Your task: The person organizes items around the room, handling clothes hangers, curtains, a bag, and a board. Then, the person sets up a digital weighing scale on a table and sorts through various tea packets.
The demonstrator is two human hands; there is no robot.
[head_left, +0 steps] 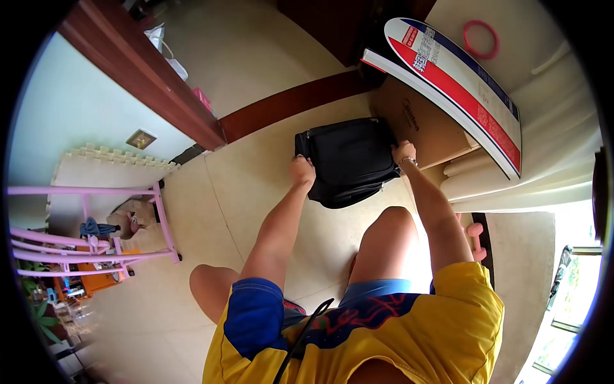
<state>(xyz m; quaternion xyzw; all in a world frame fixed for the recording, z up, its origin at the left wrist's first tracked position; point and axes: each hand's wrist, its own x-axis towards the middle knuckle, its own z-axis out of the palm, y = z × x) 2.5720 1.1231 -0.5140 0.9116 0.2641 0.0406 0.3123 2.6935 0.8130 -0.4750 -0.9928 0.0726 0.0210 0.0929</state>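
The single view looks out from the person's head, facing forward and steeply down over the yellow shirt (409, 326), which sits nearest the lens and fills much of the bottom edge, to the hands (303, 171) (403, 152) and black bag (348, 160), farther off and just above the middle. Beyond them, the door sill (291, 107) slants across the upper part. The lens is very wide, its round, black-cornered field bending straight edges and taking in the wall (83, 96) at left and the curtain (543, 141) and window (585, 281) at right.
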